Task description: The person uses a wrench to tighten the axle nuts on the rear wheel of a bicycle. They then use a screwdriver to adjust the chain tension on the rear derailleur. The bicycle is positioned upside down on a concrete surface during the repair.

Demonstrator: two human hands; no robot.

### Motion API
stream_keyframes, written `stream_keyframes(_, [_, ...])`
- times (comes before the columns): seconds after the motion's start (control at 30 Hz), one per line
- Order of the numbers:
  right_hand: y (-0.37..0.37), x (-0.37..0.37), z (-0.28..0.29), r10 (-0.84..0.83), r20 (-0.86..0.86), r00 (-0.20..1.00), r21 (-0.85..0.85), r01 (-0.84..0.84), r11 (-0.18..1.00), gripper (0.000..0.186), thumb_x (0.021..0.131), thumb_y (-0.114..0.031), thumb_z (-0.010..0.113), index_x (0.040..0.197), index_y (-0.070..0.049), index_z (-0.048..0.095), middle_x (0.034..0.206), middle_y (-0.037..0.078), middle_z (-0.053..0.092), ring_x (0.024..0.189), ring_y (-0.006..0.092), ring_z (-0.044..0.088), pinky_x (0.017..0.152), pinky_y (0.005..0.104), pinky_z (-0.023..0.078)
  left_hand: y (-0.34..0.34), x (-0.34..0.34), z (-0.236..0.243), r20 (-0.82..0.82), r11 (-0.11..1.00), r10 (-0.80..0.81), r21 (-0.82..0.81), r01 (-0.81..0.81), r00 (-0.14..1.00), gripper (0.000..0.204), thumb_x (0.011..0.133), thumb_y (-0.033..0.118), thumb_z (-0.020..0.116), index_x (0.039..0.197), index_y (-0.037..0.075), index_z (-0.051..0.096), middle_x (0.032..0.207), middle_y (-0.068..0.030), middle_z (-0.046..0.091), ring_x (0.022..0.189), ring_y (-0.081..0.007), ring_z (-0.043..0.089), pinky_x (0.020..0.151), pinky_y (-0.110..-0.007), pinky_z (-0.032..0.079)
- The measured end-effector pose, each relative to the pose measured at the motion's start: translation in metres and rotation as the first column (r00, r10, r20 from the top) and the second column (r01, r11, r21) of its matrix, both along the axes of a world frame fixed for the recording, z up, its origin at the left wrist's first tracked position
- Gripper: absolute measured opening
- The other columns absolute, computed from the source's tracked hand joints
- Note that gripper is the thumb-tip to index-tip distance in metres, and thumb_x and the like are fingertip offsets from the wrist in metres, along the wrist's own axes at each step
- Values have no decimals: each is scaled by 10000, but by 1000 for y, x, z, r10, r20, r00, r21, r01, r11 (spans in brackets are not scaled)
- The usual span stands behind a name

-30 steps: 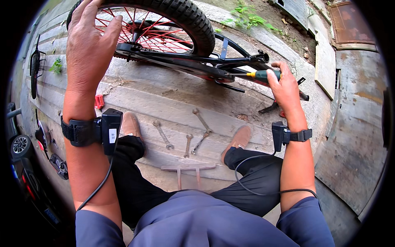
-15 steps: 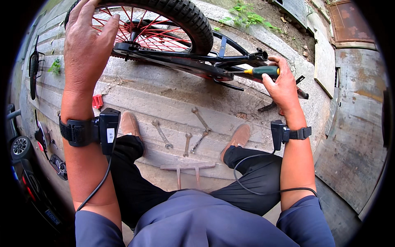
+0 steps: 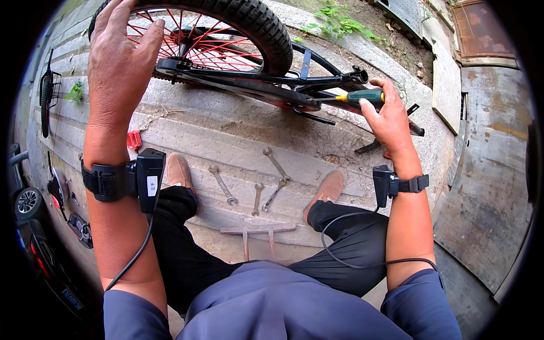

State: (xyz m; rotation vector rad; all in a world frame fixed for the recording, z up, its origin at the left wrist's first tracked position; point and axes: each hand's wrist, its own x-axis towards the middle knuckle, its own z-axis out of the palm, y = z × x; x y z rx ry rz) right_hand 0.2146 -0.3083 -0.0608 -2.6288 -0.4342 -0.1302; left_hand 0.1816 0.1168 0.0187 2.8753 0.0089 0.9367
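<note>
A black bicycle frame (image 3: 306, 89) lies across the upper middle, its rear wheel (image 3: 279, 51) with knobby tyre and red spokes at upper left. My left hand (image 3: 119, 59) is laid over the left side of the wheel, fingers stretched and thumb apart over the spokes; its fingertips run out at the top edge. In my right hand (image 3: 391, 116) is a screwdriver (image 3: 364, 97) with a green and yellow handle, pinched between thumb and fingers. Its shaft points left, the tip meeting the end of the black chain guard (image 3: 255, 92).
Several wrenches (image 3: 221, 185) lie on the concrete slabs between my shoes (image 3: 327, 195). Closer in is a metal T-shaped piece (image 3: 258, 229) with two legs. A small red object (image 3: 134, 140) sits near my left forearm. Wooden boards (image 3: 481, 170) line the right side; parked vehicles (image 3: 48, 255) stand far left.
The screwdriver's handle has risen slightly in my right hand, and that hand's fingers have shifted a little. My left hand and the bicycle look almost unmoved.
</note>
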Motion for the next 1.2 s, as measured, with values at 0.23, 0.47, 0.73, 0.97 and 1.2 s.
stream_keyframes(0.23, [1, 0, 10, -131, -213, 968, -65, 119, 991, 309, 927, -279, 632, 1141, -58, 602, 990, 206, 668, 940, 364, 663, 856, 400, 509, 1, 0, 0, 6, 1000, 8, 8, -8, 1000, 510, 945, 355, 659, 1383, 118, 554, 1448, -130, 492, 1305, -280, 522, 1065, -378, 454])
stream_keyframes(0.47, [-1, -1, 6, -89, -180, 980, 91, 107, 990, 312, 819, -199, 666, 1066, -14, 626, 995, 178, 653, 940, 317, 633, 860, 381, 494, -3, -1, 1, -36, 999, 28, -41, -30, 999, 500, 948, 340, 656, 1383, 115, 553, 1454, -127, 484, 1299, -270, 526, 1058, -365, 460])
stream_keyframes(0.73, [0, -1, 30, -98, -120, 988, 145, 115, 983, 263, 797, -184, 675, 992, -10, 647, 966, 146, 660, 901, 276, 636, 836, 359, 495, 2, -1, 0, -17, 1000, 10, -4, -10, 1000, 510, 945, 345, 660, 1389, 122, 547, 1460, -124, 479, 1299, -263, 526, 1055, -363, 464])
stream_keyframes(0.97, [-12, 2, 23, -43, -322, 946, 287, 141, 948, 219, 778, -186, 671, 912, -15, 640, 802, 67, 625, 751, 165, 611, 702, 305, 489, 1, -4, 3, -12, 1000, 12, -16, -13, 1000, 473, 950, 320, 659, 1371, 125, 566, 1444, -111, 504, 1282, -256, 539, 1045, -379, 472])
stream_keyframes(1.2, [27, -16, 30, 229, -641, 733, 522, 198, 829, 135, 911, -191, 624, 948, -61, 613, 768, -10, 571, 626, 51, 537, 545, 213, 443, -51, -12, 6, 193, 896, -337, -235, 377, 922, 279, 853, 98, 715, 1115, 34, 646, 1051, -141, 669, 1024, -297, 637, 911, -376, 500])
